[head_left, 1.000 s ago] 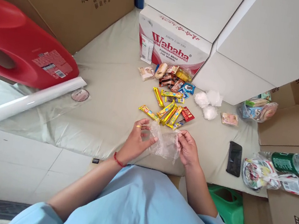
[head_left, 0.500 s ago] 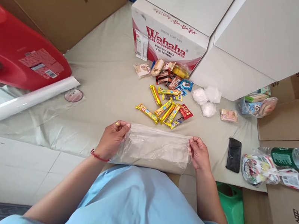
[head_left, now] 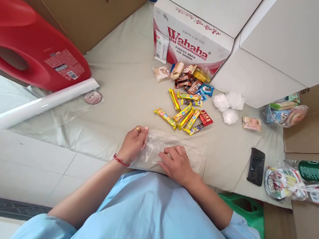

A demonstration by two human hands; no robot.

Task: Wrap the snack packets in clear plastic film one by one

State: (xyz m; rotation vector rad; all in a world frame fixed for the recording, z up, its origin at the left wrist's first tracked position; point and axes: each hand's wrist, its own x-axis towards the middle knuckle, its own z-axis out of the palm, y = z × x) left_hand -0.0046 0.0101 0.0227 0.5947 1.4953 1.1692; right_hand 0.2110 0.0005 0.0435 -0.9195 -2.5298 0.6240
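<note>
A clear plastic bag (head_left: 156,141) lies along the front edge of the cloth-covered surface (head_left: 114,100). My left hand (head_left: 134,143) pinches its left end between thumb and fingers. Over the middle of the bag, my right hand (head_left: 177,163) rests palm down, fingers spread and slightly bent. Beyond the bag are several yellow-wrapped snack sticks (head_left: 165,118) and a red packet (head_left: 206,119). Behind them sits a pile of other small wrapped snacks (head_left: 183,81).
White crumpled bundles (head_left: 230,116), a pink packet (head_left: 251,123) and a black phone (head_left: 256,167) lie to the right, with plastic bottles (head_left: 313,171) beyond. On the left are a red jug (head_left: 35,43) and a white roll (head_left: 39,104). A Wahaha carton (head_left: 190,39) stands behind.
My right hand has let go of the bag's right end and moved left onto its middle. The bag now lies flatter on the surface. My left hand keeps its pinch.
</note>
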